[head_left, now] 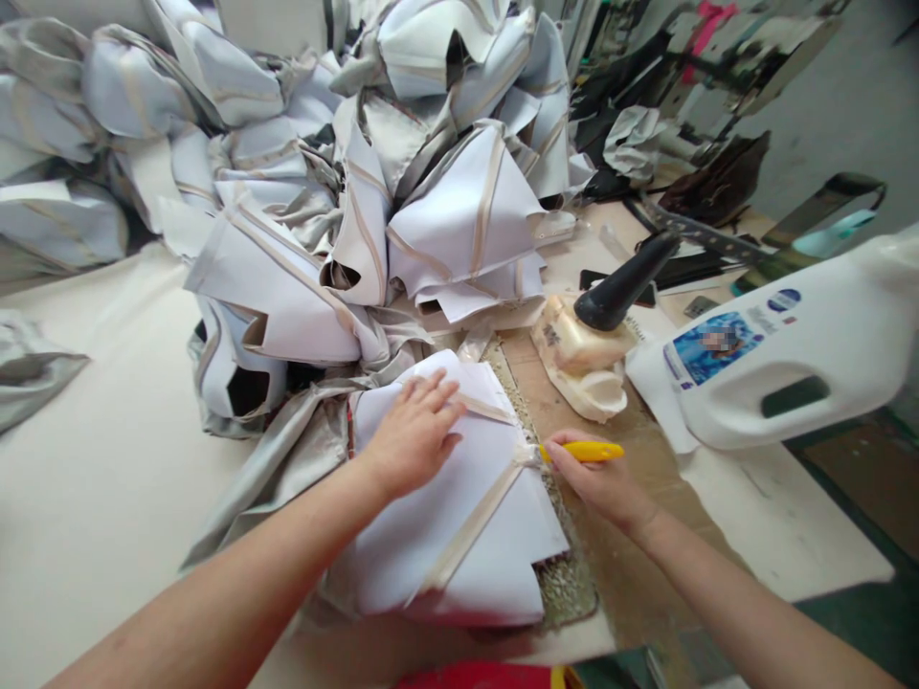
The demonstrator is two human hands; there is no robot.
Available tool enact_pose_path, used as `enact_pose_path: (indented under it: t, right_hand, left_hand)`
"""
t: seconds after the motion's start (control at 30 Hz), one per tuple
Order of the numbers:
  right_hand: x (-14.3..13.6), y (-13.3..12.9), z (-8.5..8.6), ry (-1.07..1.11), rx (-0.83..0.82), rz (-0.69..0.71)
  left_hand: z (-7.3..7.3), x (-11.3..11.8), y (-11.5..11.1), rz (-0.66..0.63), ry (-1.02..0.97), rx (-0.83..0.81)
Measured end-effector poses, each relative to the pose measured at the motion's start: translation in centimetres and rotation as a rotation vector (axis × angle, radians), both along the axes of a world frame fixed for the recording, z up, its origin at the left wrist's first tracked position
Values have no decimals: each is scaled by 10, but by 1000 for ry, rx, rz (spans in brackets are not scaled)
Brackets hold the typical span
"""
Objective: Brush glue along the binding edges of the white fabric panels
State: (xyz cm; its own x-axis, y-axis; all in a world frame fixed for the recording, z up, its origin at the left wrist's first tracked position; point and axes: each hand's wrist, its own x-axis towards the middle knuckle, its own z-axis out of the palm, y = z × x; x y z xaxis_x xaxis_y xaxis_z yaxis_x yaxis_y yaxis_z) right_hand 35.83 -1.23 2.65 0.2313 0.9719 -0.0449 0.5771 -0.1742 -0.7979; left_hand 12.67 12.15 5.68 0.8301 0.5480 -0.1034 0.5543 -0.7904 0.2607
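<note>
My left hand [414, 433] lies spread on a white-lined bag piece [437, 517] with beige strips and notched corners. In my right hand [585, 474] is a brush with a yellow handle [599, 451]. Its pale bristles touch the right part of the piece, by the end of a beige strip [474, 528]. Under the piece, a speckled, crusted board [571, 588] shows along the right edge. Grey fabric [287, 459] trails from the left side of the piece.
Similar white-lined pieces [466, 201] are heaped behind and to the left. A cut-down, cream-coloured container with a black spout [585, 349] stands right of the work. Beyond it leans a large white jug [790, 354]. Machinery with a pink ribbon [707, 33] is at the back right.
</note>
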Motion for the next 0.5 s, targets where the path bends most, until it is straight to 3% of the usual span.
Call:
enact_pose_path:
  t: [0.1, 0.2, 0.3, 0.4, 0.5]
  right_hand:
    - [1, 15, -2, -35, 81, -97]
    - [0, 33, -7, 44, 99, -138]
    - [1, 45, -13, 76, 32, -147]
    - [9, 46, -16, -21, 87, -231]
    - [1, 49, -16, -21, 140, -169]
  left_hand:
    - [0, -13, 38, 203, 96, 30]
    - [-5, -19, 62, 264, 211, -92]
    - [-11, -15, 73, 266, 263, -136]
    - [-15, -5, 80, 282, 282, -152]
    - [-5, 0, 74, 324, 308, -162]
